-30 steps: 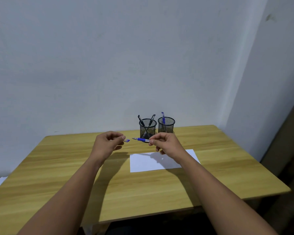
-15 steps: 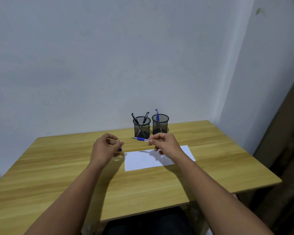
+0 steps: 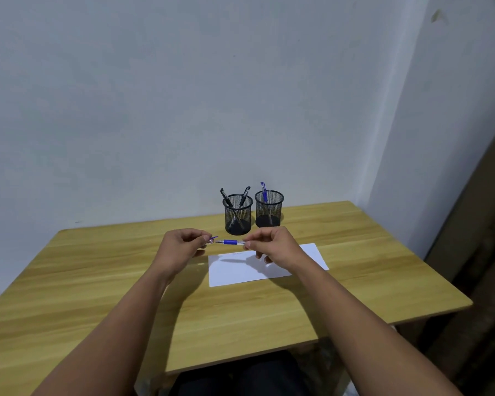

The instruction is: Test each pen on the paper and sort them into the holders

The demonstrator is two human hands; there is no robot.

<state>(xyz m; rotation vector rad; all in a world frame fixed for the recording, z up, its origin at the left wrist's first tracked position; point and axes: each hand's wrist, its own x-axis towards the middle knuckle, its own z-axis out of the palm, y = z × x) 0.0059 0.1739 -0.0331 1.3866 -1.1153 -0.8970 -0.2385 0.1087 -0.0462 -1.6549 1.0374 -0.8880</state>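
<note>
Blue pen (image 3: pixel 231 242) held level in the air above the worktop (image 3: pixel 97 281), between the two hands, just over the near-left part of the paper (image 3: pixel 240 270). Its tip points toward the left hand; its rear end sits in the right hand.

Right hand (image 3: pixel 272 247): thumb and forefinger pinch the pen's barrel at the rear; remaining fingers curled loosely beneath.

Left hand (image 3: pixel 183 248): fingertips pinch a small blue cap (image 3: pixel 213 240), held at the pen's tip. Whether cap and tip touch cannot be told.

Paper: white sheet lying flat on the worktop, partly under the right hand; faint marks near its far edge.

Behind the hands, two black mesh holders stand side by side near the far edge of the worktop. Left holder (image 3: pixel 237 215) contains two black pens (image 3: pixel 245 194), crossed. Right holder (image 3: pixel 269 210) contains one blue pen (image 3: pixel 264 191), leaning left.
</note>
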